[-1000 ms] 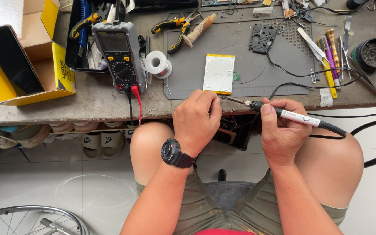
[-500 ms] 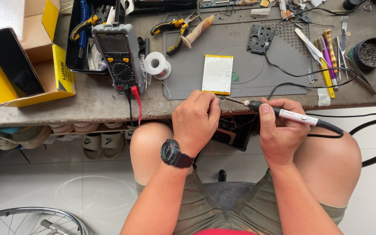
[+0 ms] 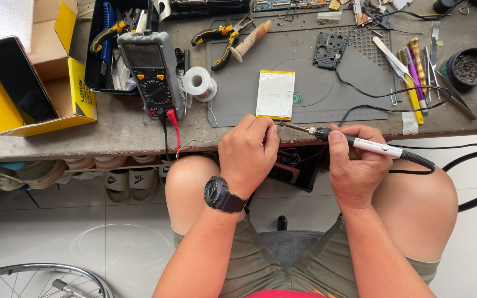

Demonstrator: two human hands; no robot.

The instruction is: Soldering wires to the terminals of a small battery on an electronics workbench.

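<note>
right hand [image 3: 354,165]: gripped a soldering iron [image 3: 360,144] like a pen, off the counter's near edge, tip pointing left toward the left hand.
left hand [image 3: 248,154]: curled at the counter's near edge, fingers [image 3: 266,128] pinched beside the iron's tip; what they pinched was too small to tell; a dark wristwatch [image 3: 223,196] on the wrist.
grey mat [image 3: 305,105]: lay mid-counter, carrying a flat silver pouch cell [image 3: 275,94] just beyond the left hand.
multimeter [image 3: 150,72]: stood left of the mat, a solder spool [image 3: 197,83] beside it.
yellow box [image 3: 40,105]: at the counter's left end.
</note>
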